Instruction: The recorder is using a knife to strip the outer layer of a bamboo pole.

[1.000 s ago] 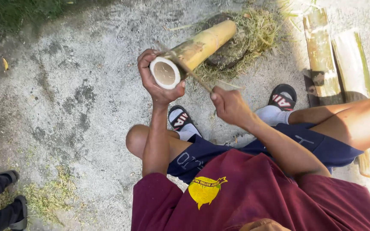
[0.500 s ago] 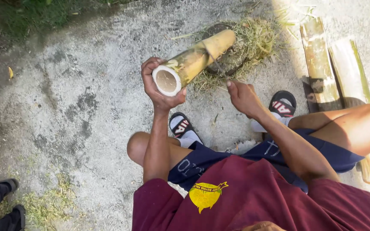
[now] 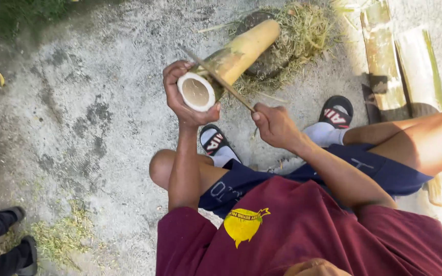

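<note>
- We log a thick yellow-green bamboo section (image 3: 236,56) with a pale cut end, tilted, its far end resting on a dark round block (image 3: 274,59) strewn with dry shavings.
- Left hand (image 3: 180,97) grasps the near cut end of the bamboo, fingers curled round its rim.
- Right hand (image 3: 274,125), just right of and below that cut end, is clenched on the handle of a long thin blade (image 3: 216,76); the blade lies across the bamboo beside the cut end, apparently touching it, though the contact is hard to resolve.
- Right of the bamboo, flat split bamboo slats (image 3: 384,56) lie on the concrete ground (image 3: 78,102).
- Black sandals (image 3: 336,110) sit below the bamboo.
</note>
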